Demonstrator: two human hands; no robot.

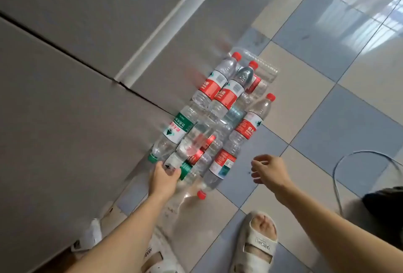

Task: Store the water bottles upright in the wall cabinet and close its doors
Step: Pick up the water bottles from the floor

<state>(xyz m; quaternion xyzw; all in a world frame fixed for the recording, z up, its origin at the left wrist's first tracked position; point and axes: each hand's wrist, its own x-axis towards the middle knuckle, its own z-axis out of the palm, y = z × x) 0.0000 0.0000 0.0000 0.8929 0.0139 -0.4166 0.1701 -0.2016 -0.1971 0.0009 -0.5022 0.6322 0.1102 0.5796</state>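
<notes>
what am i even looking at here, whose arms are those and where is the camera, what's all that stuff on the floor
There is no machine here. The single picture comes from a wide-angle camera worn on a person's head, looking down, so the two bare arms are that person's own, and their sandalled feet show at the bottom.

On the tiled floor, beside grey cabinet doors, lies a cluster of plastic water bottles on their sides, most with red labels and caps, some with green ones.

The left hand has its grip on the nearest green-labelled bottle. The right hand hovers just right of the bottles with loosely curled fingers, holding nothing. A grey cable loops over the floor at the right. The picture is motion-blurred, so fine details are unclear.
</notes>
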